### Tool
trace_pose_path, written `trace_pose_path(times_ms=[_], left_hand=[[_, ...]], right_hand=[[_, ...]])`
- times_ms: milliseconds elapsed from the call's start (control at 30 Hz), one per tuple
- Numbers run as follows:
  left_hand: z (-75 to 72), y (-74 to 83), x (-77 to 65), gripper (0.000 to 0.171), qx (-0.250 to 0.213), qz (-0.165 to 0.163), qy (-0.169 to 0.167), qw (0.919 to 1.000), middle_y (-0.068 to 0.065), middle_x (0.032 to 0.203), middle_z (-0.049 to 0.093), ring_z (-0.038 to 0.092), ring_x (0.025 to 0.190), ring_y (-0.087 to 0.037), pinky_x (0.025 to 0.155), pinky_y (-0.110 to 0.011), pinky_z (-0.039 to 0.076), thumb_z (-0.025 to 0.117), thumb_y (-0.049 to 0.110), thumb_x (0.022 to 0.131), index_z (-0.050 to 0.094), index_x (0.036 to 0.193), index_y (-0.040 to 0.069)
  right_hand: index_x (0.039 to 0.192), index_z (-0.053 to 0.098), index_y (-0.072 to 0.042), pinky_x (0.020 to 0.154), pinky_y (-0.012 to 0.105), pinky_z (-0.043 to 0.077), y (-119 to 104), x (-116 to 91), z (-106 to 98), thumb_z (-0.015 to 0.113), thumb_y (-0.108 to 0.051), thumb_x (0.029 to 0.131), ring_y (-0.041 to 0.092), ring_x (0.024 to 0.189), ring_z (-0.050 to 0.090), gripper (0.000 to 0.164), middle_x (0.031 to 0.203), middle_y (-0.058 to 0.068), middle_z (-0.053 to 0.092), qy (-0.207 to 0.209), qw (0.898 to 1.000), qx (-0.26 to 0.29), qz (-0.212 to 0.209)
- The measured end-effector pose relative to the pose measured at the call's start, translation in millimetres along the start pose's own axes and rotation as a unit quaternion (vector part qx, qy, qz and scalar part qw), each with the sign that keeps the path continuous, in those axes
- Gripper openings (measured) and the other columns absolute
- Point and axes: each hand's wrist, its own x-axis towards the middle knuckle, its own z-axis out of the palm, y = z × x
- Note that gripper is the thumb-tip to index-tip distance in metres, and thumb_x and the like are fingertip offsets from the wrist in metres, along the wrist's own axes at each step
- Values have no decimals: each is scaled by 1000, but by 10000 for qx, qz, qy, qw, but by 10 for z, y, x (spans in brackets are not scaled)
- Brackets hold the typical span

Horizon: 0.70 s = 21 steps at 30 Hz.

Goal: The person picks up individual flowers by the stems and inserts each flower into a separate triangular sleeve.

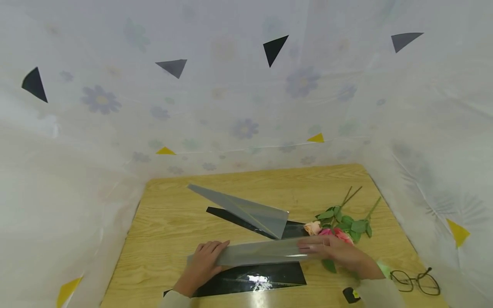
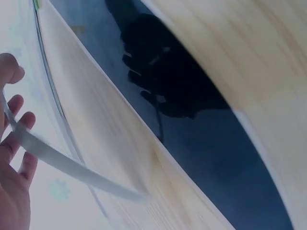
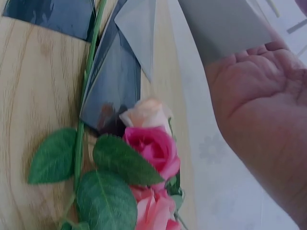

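Both hands hold a long strip of glossy grey wrapping paper (image 1: 262, 252) raised over the table. My left hand (image 1: 204, 263) grips its left end; in the left wrist view the thumb and fingers lie on either side of its thin edge. At the right end my right hand (image 1: 331, 250) holds the paper, and in the right wrist view the paper hides most of the fingers. Beneath lies a shiny black sheet (image 1: 246, 280), which reflects a hand in the left wrist view. Another folded grey sheet (image 1: 246, 209) rests behind, over more black sheet.
Artificial roses, a pink one (image 3: 153, 151) and a peach one (image 1: 313, 228) among them, lie with green leaves at the right. Eyeglasses (image 1: 416, 282) and a small black object (image 1: 350, 295) are near the front right. Translucent flower-patterned curtains (image 1: 231, 107) enclose the wooden table (image 1: 165, 222).
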Motion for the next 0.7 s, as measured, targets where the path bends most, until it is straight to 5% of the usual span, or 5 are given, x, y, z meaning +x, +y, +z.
trace_pose_path(times_ms=[233,500,700], left_hand=[[-87,-71,-73,62,55,-101,-30,9999,7,111,55,53,101,-13,85,-39,41,73,28,76,48,132,19],[-64,153,86,77,29,104,214,9997,3,116,56,53,105,-17,87,-42,39,76,39,73,43,138,14],[-6,324,242,83,70,361,167,9992,3,119,53,51,107,-16,89,-40,39,76,34,70,38,141,14]], right_hand=[[132,45,8,98,31,37,-33,-152,-58,23,-10,102,31,125,42,41,138,29,35,-97,9997,-211,114],[140,30,8,100,40,34,10,-25,50,14,-10,103,42,128,32,44,141,31,29,-391,9991,151,-87],[141,30,7,100,38,35,49,68,137,23,-9,102,36,128,37,42,143,27,29,-358,9987,297,189]])
